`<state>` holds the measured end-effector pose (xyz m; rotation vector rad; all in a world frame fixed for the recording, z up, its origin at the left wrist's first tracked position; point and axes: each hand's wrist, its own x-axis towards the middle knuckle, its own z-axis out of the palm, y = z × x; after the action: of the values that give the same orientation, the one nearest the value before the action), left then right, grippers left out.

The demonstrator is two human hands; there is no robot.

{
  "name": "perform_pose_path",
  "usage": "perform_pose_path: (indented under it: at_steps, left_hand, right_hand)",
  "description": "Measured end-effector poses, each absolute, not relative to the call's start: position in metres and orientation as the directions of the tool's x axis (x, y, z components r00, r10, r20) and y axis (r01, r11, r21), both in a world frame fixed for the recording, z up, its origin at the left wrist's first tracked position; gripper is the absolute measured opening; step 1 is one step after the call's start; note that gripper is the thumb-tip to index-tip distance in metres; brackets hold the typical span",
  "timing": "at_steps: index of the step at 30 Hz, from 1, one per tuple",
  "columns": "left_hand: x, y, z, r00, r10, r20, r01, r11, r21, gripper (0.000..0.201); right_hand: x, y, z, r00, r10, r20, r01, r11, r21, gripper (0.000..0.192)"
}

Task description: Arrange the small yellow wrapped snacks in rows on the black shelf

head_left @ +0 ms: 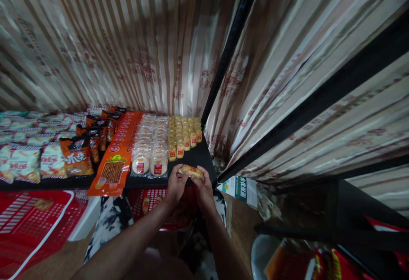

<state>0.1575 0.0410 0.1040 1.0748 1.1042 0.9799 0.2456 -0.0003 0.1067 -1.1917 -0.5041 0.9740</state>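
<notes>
Yellow snack packet [191, 171] is what we are gripping with both hands, left hand [176, 185] and right hand [202, 187], at the shelf [198, 157] edge (yellow rows [184, 134] already stocked, front space remaining).

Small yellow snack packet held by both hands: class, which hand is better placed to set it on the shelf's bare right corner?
Probably the right hand: it holds the packet nearest that corner.

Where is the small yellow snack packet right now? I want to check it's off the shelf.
In the head view, the small yellow snack packet is held between both hands at the shelf's front right edge, just before the yellow packet rows.
</notes>
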Motion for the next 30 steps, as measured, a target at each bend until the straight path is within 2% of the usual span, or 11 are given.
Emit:
perform_pose_path:
  at_steps: [3, 5, 8, 12, 15, 19, 24, 30]
  left_hand:
    - [0.158, 0.049, 0.099, 0.153, 0.975, -0.163, -0.058, 0.173, 0.983, 0.033]
    - [0.157, 0.052, 0.097, 0.175, 0.974, -0.147, -0.023, 0.153, 0.988, 0.036]
    - [0.156, 0.055, 0.097, 0.199, 0.974, -0.11, 0.089, 0.094, 0.992, 0.039]
    - [0.156, 0.059, 0.103, 0.228, 0.972, -0.061, 0.194, 0.016, 0.981, 0.044]
    - [0.158, 0.062, 0.106, 0.251, 0.967, -0.048, 0.173, 0.003, 0.985, 0.05]
    - [0.16, 0.069, 0.106, 0.233, 0.97, -0.067, 0.111, 0.041, 0.993, 0.054]
    - [0.161, 0.075, 0.11, 0.242, 0.965, -0.099, 0.192, 0.052, 0.98, 0.044]
    - [0.162, 0.08, 0.108, 0.225, 0.967, -0.117, 0.178, 0.077, 0.981, 0.045]
  right_hand:
    - [0.251, -0.004, 0.094, 0.521, 0.85, -0.077, -0.063, -0.052, -0.997, 0.034]
    - [0.255, -0.006, 0.091, 0.517, 0.856, 0.023, 0.185, -0.086, -0.979, 0.028]
    - [0.261, -0.007, 0.096, 0.451, 0.872, 0.189, 0.51, -0.078, -0.856, 0.024]
    - [0.267, -0.004, 0.101, 0.304, 0.903, 0.303, 0.73, -0.016, -0.684, 0.036]
    - [0.268, 0.003, 0.098, 0.265, 0.904, 0.335, 0.778, 0.004, -0.628, 0.033]
    - [0.267, 0.018, 0.093, 0.429, 0.858, 0.283, 0.676, -0.097, -0.73, 0.039]
    - [0.27, 0.046, 0.087, 0.574, 0.789, 0.218, 0.549, -0.174, -0.818, 0.047]
    - [0.276, 0.078, 0.08, 0.58, 0.765, 0.282, 0.616, -0.184, -0.766, 0.044]
